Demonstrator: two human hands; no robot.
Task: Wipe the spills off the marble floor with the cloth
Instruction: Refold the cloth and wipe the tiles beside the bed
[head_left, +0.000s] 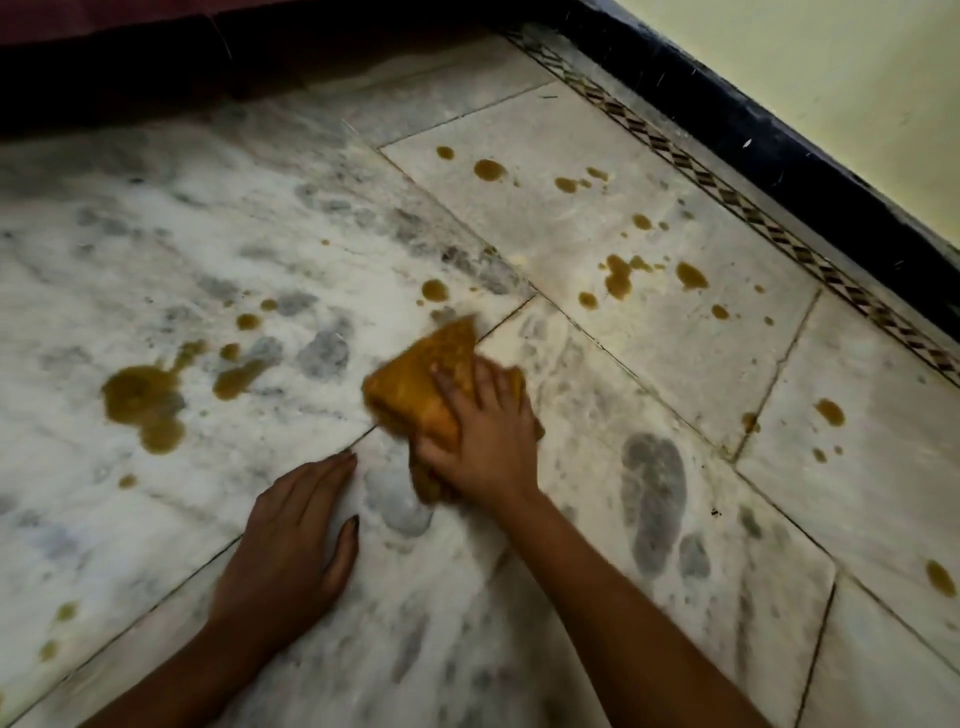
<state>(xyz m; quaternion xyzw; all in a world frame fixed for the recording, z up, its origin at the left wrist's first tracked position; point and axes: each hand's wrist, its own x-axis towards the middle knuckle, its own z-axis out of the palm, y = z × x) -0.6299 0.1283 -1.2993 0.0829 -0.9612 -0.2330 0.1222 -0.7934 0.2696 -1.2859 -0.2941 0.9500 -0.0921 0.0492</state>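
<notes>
Head view: the marble floor (234, 234) fills the frame, white slabs veined with grey and cut by thin dark joints. The right hand (480, 434) lies on top of a folded, orange-brown cloth (426, 374), which sits on the floor near the middle of the view where several slab joints meet. The fingers are spread fairly straight over the fabric and press it down; the grip is released, not clenched round the cloth, though motion blur softens the thumb side. One pointed corner of the cloth sticks out beyond the fingertips.

The left hand (291, 530) rests flat on the floor just beside the cloth, nearer the person, palm down, fingers straight and together, its grip released and holding nothing.

Brownish-yellow spills (618, 275) dot the floor on both sides of the cloth. The biggest puddle (143, 395) lies well to the left, with smaller drops around it. More drops scatter over the slabs to the right, toward a patterned border strip (727, 202). Beyond the strip runs a dark skirting (779, 145) under a pale wall (831, 52).
</notes>
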